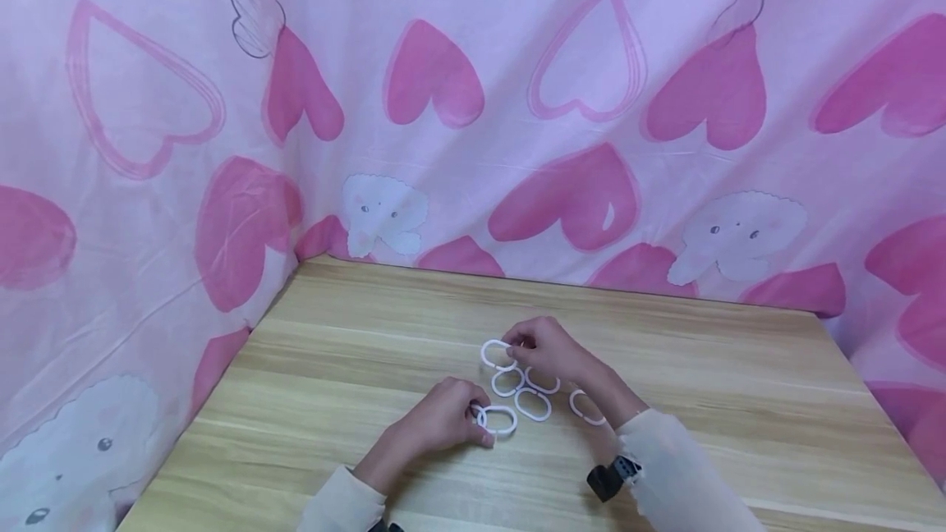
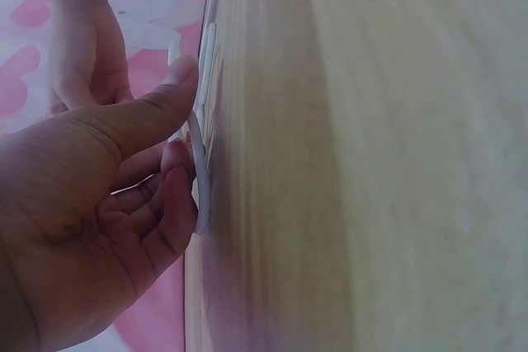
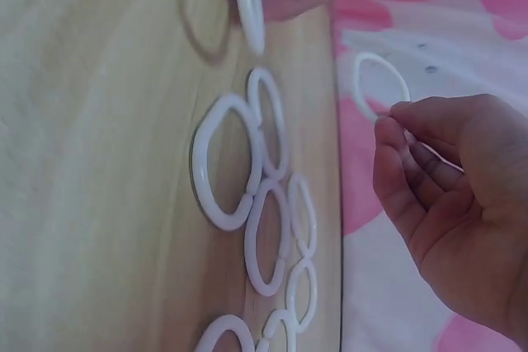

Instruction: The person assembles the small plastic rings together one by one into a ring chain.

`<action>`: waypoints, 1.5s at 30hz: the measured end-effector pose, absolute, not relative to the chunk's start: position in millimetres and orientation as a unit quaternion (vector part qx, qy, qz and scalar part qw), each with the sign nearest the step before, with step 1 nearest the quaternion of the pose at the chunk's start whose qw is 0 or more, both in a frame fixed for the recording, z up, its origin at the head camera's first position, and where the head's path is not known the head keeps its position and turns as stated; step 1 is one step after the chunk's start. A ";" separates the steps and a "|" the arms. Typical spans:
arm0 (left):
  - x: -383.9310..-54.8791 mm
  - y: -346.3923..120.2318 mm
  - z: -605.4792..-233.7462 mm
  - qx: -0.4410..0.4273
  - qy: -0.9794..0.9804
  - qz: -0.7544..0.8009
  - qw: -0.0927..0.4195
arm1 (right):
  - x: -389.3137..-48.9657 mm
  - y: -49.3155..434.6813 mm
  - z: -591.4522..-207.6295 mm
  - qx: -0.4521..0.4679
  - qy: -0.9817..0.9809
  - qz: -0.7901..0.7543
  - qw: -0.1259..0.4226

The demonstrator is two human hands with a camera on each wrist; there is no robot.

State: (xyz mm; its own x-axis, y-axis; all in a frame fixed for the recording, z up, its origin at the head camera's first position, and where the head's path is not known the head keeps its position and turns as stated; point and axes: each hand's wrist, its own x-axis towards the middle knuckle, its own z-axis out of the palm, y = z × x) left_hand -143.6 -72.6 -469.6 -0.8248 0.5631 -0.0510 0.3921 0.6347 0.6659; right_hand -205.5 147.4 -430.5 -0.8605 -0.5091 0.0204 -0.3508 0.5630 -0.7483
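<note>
My left hand (image 1: 446,415) pinches a white plastic oval link (image 1: 515,419) between thumb and fingers, low over the wooden table. A second white link loops through it right at the fingertips. Farther forward, my right hand (image 1: 550,349) holds another white oval link (image 3: 357,82) by one end, between thumb and forefinger, raised off the table in the right wrist view. Between the hands lies a cluster of several loose white links (image 3: 200,158), each with a small gap in its loop. The left wrist view shows the held link edge-on beside the left fingertips.
One more white link (image 1: 572,405) lies apart from the cluster, just beside the right forearm. The light wooden table (image 1: 332,351) ends at the back and left against a pink curtain (image 1: 458,187) printed with hearts. Dark straps sit at both wrists.
</note>
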 end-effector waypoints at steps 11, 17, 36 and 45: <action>-143.4 -72.6 -471.1 0.260 0.894 0.339 0.132 | -163.1 164.1 -437.9 -0.138 0.802 -0.566 0.133; -143.0 -72.8 -471.9 0.259 0.894 0.343 0.130 | -147.8 172.2 -447.0 -0.141 0.787 -0.582 0.149; -143.6 -72.1 -473.3 0.253 0.896 0.341 0.134 | -121.2 172.3 -461.9 -0.148 0.751 -0.617 0.181; -144.0 -72.1 -472.7 0.256 0.895 0.340 0.133 | -111.8 164.0 -461.4 -0.129 0.790 -0.577 0.164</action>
